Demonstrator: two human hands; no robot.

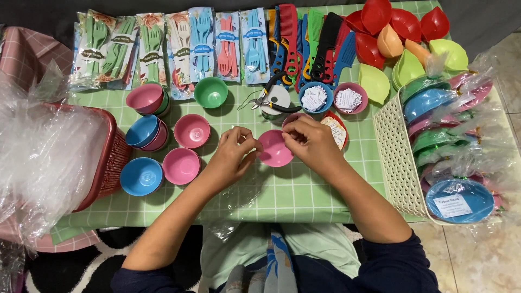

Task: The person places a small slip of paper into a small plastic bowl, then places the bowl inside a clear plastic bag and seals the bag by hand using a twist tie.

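A small pink bowl is held over the green checked tablecloth at the middle of the low table. My left hand grips its left rim with thumb and fingers. My right hand pinches its upper right rim, fingers bent over the edge. Part of the bowl is hidden behind my right fingers. A sheet of clear plastic wrap lies under my wrists.
Pink, blue and green bowls stand to the left, next to a red basket full of clear plastic. Packed cutlery, combs and pliers lie at the back. A cream basket of wrapped bowls stands at the right.
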